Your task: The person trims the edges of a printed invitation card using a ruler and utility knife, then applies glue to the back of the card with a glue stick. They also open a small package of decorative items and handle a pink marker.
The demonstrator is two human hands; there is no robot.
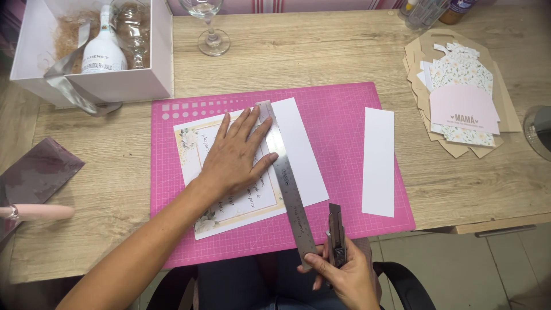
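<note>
Printed card lies on the pink cutting mat, tilted a little, floral corners and a cream border showing around the script. A bare white margin of the same sheet runs out to the right of the ruler.

Steel ruler lies across the card along its right border, top end near the mat's upper part, bottom end near the mat's front edge.

Left hand: flat, palm down, fingers spread, pressing on the card. Fingertips touch the ruler's left edge and upper end.

Right hand: clenched round a utility knife, just past the mat's front edge. Knife stands just right of the ruler's lower end, its tip over the mat. Whether the blade touches the mat cannot be told.

A cut white strip lies apart on the right part of the mat, lower end reaching the mat's edge.

Tabletop is pale wood. Right of the mat: a stack of die-cut shapes in kraft, floral print and pale pink. Back left: an open white gift box holding a white bottle, a glass and shredded filler, with a grey ribbon hanging off its front. A wine glass stands just right of the box. Far left: a dark shiny sheet and a pink handle near the edge.
</note>
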